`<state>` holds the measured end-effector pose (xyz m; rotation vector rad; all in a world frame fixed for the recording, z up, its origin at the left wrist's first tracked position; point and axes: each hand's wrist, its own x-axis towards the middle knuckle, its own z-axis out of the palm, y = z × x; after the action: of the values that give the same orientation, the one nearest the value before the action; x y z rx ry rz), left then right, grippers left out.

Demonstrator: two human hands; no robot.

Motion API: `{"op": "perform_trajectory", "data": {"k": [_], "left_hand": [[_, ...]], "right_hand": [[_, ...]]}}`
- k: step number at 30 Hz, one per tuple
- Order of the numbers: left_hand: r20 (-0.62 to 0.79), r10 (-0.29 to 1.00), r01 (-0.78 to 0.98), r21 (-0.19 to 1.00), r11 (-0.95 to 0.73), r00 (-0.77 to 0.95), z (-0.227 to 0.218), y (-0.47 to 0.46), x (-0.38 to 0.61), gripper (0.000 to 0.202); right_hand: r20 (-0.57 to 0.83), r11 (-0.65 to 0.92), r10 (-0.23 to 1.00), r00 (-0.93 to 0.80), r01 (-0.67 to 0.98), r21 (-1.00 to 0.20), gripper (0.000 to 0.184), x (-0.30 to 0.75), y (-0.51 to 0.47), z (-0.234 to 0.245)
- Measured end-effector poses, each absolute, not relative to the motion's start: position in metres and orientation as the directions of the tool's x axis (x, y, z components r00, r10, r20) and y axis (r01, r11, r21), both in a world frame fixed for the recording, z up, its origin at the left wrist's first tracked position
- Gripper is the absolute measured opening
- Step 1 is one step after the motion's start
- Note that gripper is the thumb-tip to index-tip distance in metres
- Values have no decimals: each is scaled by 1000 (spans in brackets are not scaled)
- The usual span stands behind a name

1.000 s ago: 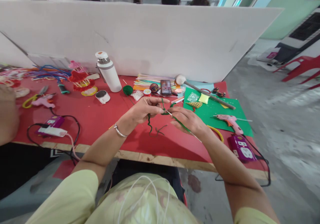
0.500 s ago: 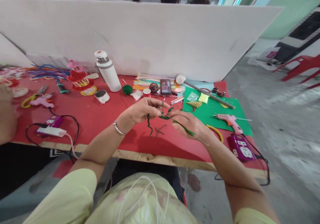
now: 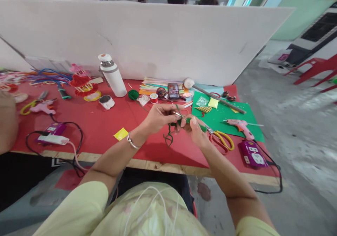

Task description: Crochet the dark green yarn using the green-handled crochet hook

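My left hand (image 3: 158, 118) is closed in a pinch on a small strip of green crocheted yarn, with a strand raised over its index finger. Loose tails of green yarn (image 3: 170, 139) dangle below the fingers. My right hand (image 3: 198, 133) is closed around the green grip of a crochet hook (image 3: 203, 127), whose metal tip meets the yarn by my left fingertips. Part of the strip is hidden between the two hands. A ball of green yarn (image 3: 133, 94) sits behind my left hand, its strand running toward it.
Scissors (image 3: 226, 139) lie right of my right hand, near a pink glue gun (image 3: 243, 128) and a purple power socket (image 3: 254, 154). A yellow packet (image 3: 121, 134) is by my left wrist. Behind stand a white flask (image 3: 113, 78) and cup (image 3: 106, 102). Another person's arm (image 3: 7, 122) is far left.
Both hands have shifted: the left one moves right, and the right one turns the hook so its shaft no longer extends back past my wrist. The yellow packet and the scissors' red handle now show.
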<state>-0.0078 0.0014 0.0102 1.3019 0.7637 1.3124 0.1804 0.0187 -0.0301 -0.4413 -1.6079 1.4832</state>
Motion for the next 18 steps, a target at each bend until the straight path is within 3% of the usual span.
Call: {"op": "perform_trajectory", "data": {"k": [4,7,10,12,15,18], "left_hand": [[437,881,68,899,-433,-179,3,-3,7,37],[453,846,141,891,-431,-280,2,-3,14,34],[331,913,-45,935,-351,-237,5,-1,13,30],[251,957,-179,945,-275,-146,8,2,5,26],[105,994,-259,961,-96,20,11,5,-14,36],[10,983,-230,973,32,181,13,6,-30,40]], "right_hand": [[384,367,867,-317,-114,-923,45,166,11,-25],[568,596,797,-206,112,-795,38,158,11,-25],[769,790,608,-200,251,-559,27,157,19,-33],[806,840,539,-243,227,-493,31,161,28,-37],[766,830,538,-350,65,-554,48,167,39,-36],[637,677,611,-470,-107,-728,56,170,44,-33]]}}
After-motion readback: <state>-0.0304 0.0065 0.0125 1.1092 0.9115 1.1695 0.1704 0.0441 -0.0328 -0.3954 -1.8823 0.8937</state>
